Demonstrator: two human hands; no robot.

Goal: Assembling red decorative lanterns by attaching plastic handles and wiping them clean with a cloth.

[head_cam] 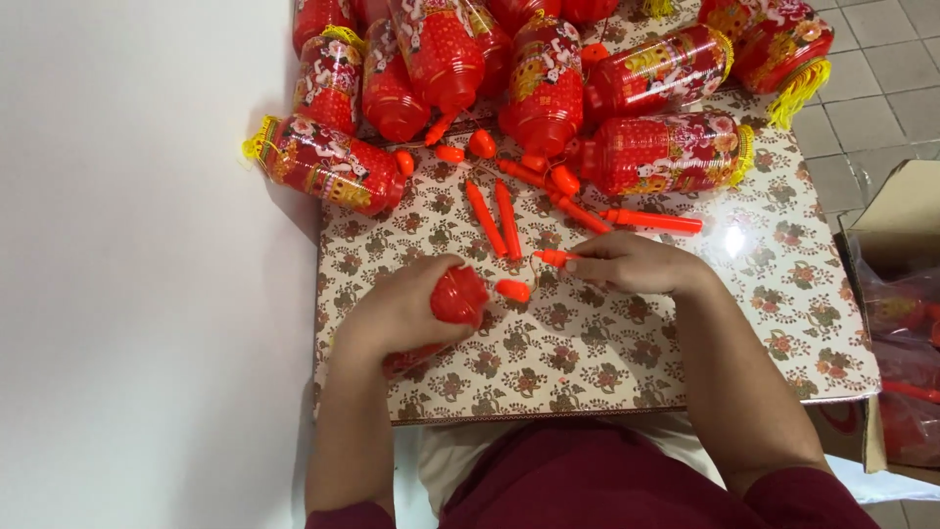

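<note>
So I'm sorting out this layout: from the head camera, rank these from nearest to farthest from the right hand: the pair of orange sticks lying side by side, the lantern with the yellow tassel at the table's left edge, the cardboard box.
From the right hand:
1. Pair of orange sticks, just up and left of it.
2. Cardboard box, off the table's right side.
3. Lantern with the yellow tassel, far left edge.

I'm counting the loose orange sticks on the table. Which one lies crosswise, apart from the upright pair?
The long orange stick just below the sideways red lantern: it lies horizontally, while the pair of sticks left of it stands nearly vertical.

Red plastic lantern (452,304) lies on its side; slim orange handle (554,258) just beside it.
</note>
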